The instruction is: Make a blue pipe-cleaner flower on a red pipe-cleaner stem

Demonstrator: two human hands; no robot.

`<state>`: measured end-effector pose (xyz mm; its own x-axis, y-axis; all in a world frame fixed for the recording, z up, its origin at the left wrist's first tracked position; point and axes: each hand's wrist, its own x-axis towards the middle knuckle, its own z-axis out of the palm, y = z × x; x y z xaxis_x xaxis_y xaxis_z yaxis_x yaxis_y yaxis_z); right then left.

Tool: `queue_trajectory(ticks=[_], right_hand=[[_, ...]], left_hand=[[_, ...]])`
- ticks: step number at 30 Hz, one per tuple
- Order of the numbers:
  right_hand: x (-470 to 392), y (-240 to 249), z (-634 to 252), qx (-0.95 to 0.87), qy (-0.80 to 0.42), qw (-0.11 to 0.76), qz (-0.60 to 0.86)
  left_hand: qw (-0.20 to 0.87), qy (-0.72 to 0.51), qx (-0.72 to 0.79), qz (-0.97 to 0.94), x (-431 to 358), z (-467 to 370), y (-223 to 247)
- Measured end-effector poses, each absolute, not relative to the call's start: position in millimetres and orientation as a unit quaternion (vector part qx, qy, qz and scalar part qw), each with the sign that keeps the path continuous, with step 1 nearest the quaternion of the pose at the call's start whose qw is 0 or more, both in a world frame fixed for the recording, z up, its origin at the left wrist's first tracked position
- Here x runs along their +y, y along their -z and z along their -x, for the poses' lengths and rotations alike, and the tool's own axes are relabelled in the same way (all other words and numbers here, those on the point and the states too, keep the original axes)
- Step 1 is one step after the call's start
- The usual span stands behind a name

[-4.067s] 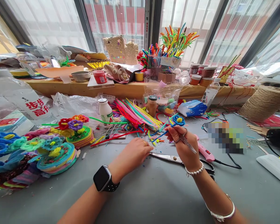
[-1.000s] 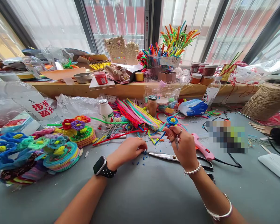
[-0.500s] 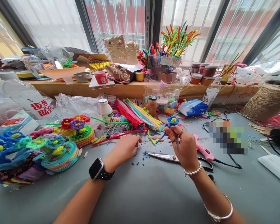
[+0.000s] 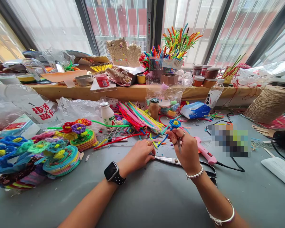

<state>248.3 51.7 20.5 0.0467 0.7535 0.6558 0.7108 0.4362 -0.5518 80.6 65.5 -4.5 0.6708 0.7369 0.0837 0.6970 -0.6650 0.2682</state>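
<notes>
My right hand (image 4: 186, 145) is closed, pinching a blue pipe-cleaner flower (image 4: 174, 123) with a yellow centre by its blue stem. A small metal tool (image 4: 180, 146), perhaps little scissors, also hangs from its fingers. My left hand (image 4: 140, 153) rests low on the table with fingers bent and together. Its fingertips are at the tip of the large scissors (image 4: 167, 160), and what lies under them is hidden. Beyond both hands is a bundle of coloured pipe cleaners (image 4: 135, 117). A pink glue gun (image 4: 205, 152) lies behind my right wrist.
Finished pipe-cleaner flowers (image 4: 57, 148) on round layered bases stand at the left. A white bottle (image 4: 107, 114), a brown jar (image 4: 154, 108) and a blue tissue pack (image 4: 195, 110) sit along the back. A twine spool (image 4: 267, 104) and a white device (image 4: 279, 172) are at the right.
My left hand has moved right and toward me, over the blue clippings to the scissors' tip. My right hand still holds the flower in nearly the same place.
</notes>
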Motion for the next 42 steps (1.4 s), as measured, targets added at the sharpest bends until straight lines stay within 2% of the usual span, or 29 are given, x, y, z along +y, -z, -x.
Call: queue_trajectory(ticks=[11, 16, 22, 25, 30, 32, 35, 38, 42], right_hand=[[50.7, -21.8, -248.4, -0.687, -0.021, 0.495, 0.531], [51.4, -21.0, -249.3, -0.685, -0.019, 0.495, 0.534], [51.3, -16.6, -249.0, -0.691, -0.018, 0.488, 0.533], [51.5, -15.3, -249.2, -0.689, -0.020, 0.489, 0.534], [52.8, -17.0, -247.9, -0.694, -0.017, 0.488, 0.530], [52.9, -17.9, -247.4, -0.695, -0.017, 0.487, 0.529], [52.4, -18.1, -247.5, -0.694, -0.025, 0.486, 0.530], [51.7, -17.6, -247.9, -0.685, -0.067, 0.481, 0.542], [50.7, -18.5, -245.0, -0.670, -0.229, 0.471, 0.525]], left_hand=[[0.043, -0.136, 0.413, -0.899, 72.8, -89.2, 10.8], [0.135, -0.137, 0.402, -0.895, 66.8, -71.4, -4.5], [0.222, -0.083, 0.354, -0.905, 62.4, -63.8, -15.4], [0.214, -0.067, 0.383, -0.896, 66.1, -57.3, -16.9], [0.130, -0.156, 0.481, -0.853, 74.9, -49.3, -10.5], [0.136, -0.145, 0.474, -0.858, 75.8, -49.6, -6.5], [0.199, -0.106, 0.442, -0.868, 73.2, -52.1, -5.8], [0.263, -0.107, 0.419, -0.863, 68.8, -55.7, -12.3], [0.292, -0.252, 0.456, -0.802, 62.9, -61.9, -22.7]])
